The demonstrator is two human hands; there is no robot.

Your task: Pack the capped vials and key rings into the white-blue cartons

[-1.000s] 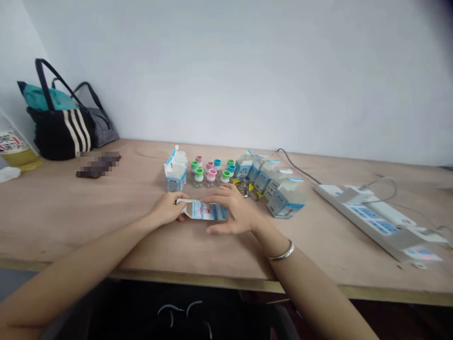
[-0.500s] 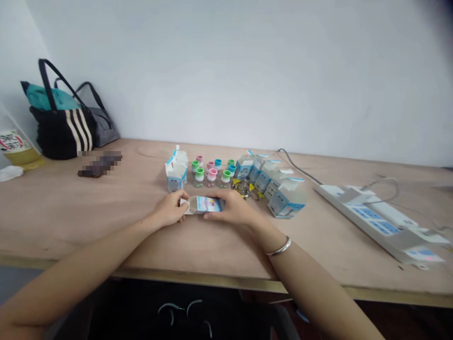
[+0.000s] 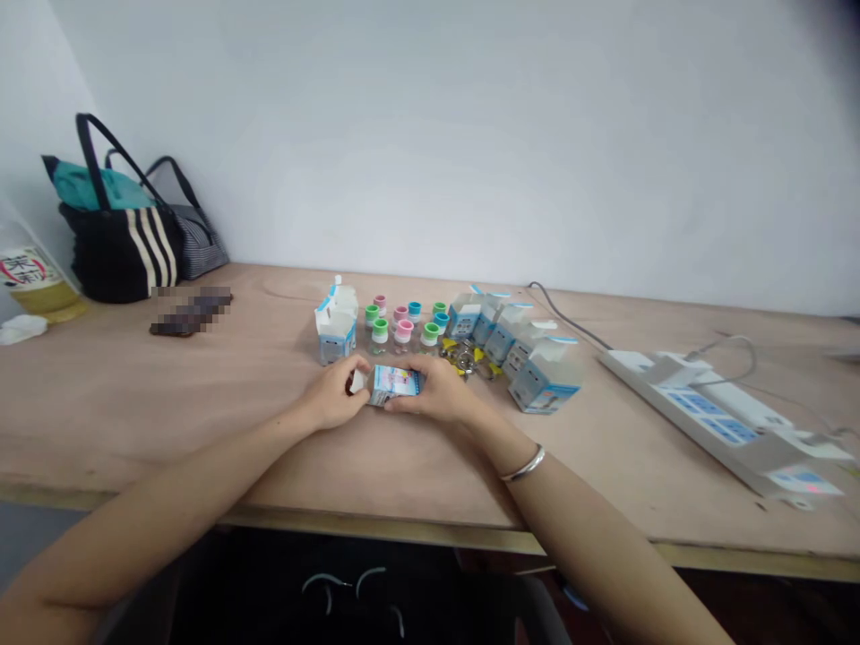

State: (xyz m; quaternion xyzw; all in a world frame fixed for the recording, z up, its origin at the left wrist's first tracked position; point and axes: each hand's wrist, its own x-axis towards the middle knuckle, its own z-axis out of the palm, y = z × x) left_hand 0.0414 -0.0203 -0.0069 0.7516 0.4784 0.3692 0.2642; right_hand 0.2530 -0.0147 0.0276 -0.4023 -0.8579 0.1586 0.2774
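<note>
A small blue-and-white cardboard box (image 3: 396,382) lies on its side between my hands, just above the table's wood. My right hand (image 3: 440,388) wraps round its right end, thumb at the near side and fingers at the far side. At the left end, my left hand (image 3: 338,394) is closed on the pale end flap, its fingers partly hiding it. Just beyond stand several small clear bottles (image 3: 403,333) with pink, green and blue tops. Yellow-and-metal pieces (image 3: 465,358) lie in a heap behind my right hand.
Open boxes (image 3: 337,331) stand left of the bottles, and a row of more open boxes (image 3: 543,381) runs along the right. A power strip (image 3: 712,417) with cables lies further right. At the left are a phone (image 3: 192,313), a black bag (image 3: 124,251) and an oil bottle (image 3: 40,287).
My left hand has moved slightly right and in against the box's end. The flaps there are folded in more, and the box looks shorter at its left end.
</note>
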